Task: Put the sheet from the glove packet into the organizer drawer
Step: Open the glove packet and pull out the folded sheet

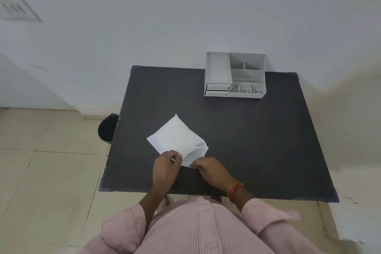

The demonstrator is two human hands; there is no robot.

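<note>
A white glove packet (177, 138) lies flat on the black table (257, 140), near the front, turned like a diamond. My left hand (165, 169) pinches its near edge with thumb and fingers. My right hand (210, 169) pinches the near corner beside it, where the paper looks pulled apart a little. Whether a sheet shows inside the packet I cannot tell. The white organizer (235, 75) stands at the table's far edge against the wall. Its two small drawers (217, 89) sit at its front left, the upper one slightly out.
A dark round bin (107, 128) stands on the tiled floor by the table's left side. The white wall runs right behind the organizer. My pink striped shirt fills the bottom of the view.
</note>
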